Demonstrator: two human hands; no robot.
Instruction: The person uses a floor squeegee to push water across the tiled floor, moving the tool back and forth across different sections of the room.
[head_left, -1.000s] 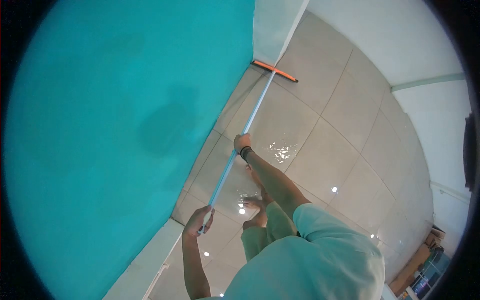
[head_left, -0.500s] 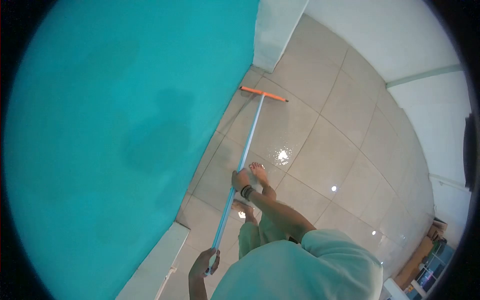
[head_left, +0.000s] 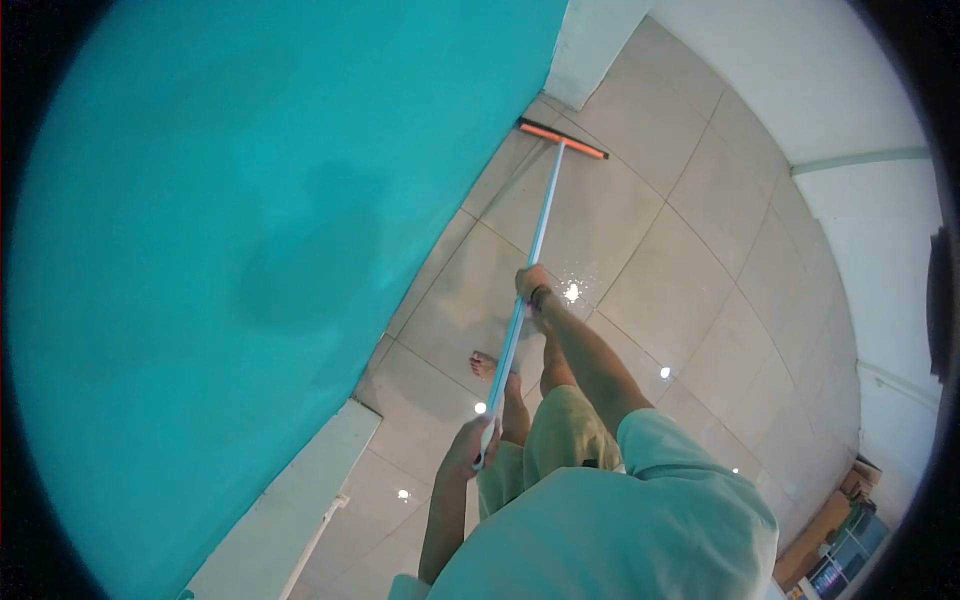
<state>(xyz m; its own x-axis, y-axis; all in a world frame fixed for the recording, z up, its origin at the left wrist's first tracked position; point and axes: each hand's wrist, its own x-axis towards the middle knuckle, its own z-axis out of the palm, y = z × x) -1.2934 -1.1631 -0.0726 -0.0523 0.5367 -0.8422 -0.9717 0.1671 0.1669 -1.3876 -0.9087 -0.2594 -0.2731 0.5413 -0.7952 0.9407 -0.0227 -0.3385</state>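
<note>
A floor squeegee with an orange and black head [head_left: 563, 139] has a long light-blue handle [head_left: 544, 215] that runs down toward my body. Its head is at the wet tiled floor, with one end close to the teal wall. My right hand [head_left: 532, 284], with dark bands at the wrist, is wrapped round the middle of the handle. Lower down, my left hand [head_left: 472, 446] grips the handle's near end. One bare foot [head_left: 483, 365] shows on the tiles to the left of the handle; the other is mostly hidden behind my right forearm.
A teal wall [head_left: 300, 200] fills the left side. White pillars [head_left: 590, 50] stand at the top and lower left [head_left: 290, 505]. White walling [head_left: 800, 80] curves along the right. Boxes and a shelf [head_left: 845, 550] with items stand at the lower right. Lights reflect off the floor [head_left: 640, 250].
Both hands and the squeegee have moved up and to the right in view. The head has tilted, showing more of its black edge. My legs have shifted in a step.
</note>
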